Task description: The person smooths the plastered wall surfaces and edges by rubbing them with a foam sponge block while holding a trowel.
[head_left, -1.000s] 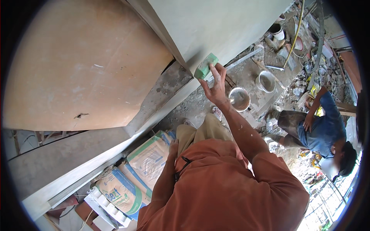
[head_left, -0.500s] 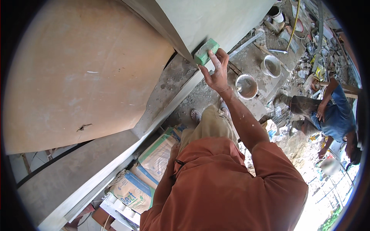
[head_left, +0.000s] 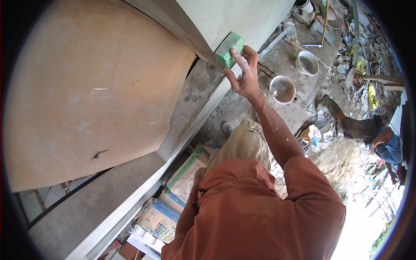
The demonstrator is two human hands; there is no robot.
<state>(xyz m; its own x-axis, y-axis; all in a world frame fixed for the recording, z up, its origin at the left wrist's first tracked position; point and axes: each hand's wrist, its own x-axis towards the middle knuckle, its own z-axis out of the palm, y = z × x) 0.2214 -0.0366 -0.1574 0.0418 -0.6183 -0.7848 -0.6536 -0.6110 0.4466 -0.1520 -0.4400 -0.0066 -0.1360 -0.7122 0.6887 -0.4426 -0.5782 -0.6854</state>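
A green foam-like block (head_left: 229,50), smeared with grey on its broad face, rests against the lower edge of a pale plastered wall (head_left: 238,17), close to the corner. My right hand (head_left: 247,73) grips it with thumb and fingers, the arm stretched forward. White dust marks that hand and forearm. My left hand (head_left: 199,177) hangs low beside my thigh, next to the paper sacks; its fingers are mostly hidden.
A brown board (head_left: 95,91) leans on the left above a concrete ledge (head_left: 190,93). Paper sacks (head_left: 160,219) lie below it. Two buckets (head_left: 282,89) (head_left: 307,63) stand on the floor to the right. Rubble and a co-worker in blue (head_left: 388,147) are farther right.
My right hand and the green block have shifted slightly up along the wall edge. The view has moved a little. The co-worker has moved and now shows less of the body.
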